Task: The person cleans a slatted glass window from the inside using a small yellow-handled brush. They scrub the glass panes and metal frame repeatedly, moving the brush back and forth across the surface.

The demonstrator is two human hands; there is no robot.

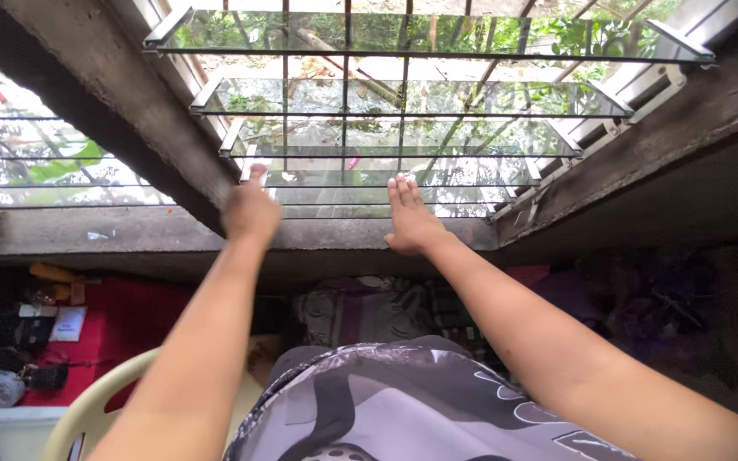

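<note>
Several glass louvre slats (403,97) fill the window ahead, tilted open in a metal frame, with thin vertical bars running behind them and green leaves beyond. Below them runs a rough concrete sill (130,230), and a thick concrete pillar (104,94) slants between this window and a second barred opening on the left. Under the sill, a red cloth (130,316) lies on the left with a few small items on it, and a heap of dark fabric (360,307) sits in the middle. A pale plastic chair (96,401) curves at the bottom left, beside the person's patterned grey garment (403,401).

Both arms reach up to the lowest slat (343,177), which sits just above the sill. The left hand (251,213) is blurred; its grip looks loosely curled with the thumb raised against the slat's left end, though I cannot tell whether it actually closes on anything. The right hand (410,224) has an open grip, fingers straight and together, fingertips resting on the slat's edge and palm toward the sill.
</note>
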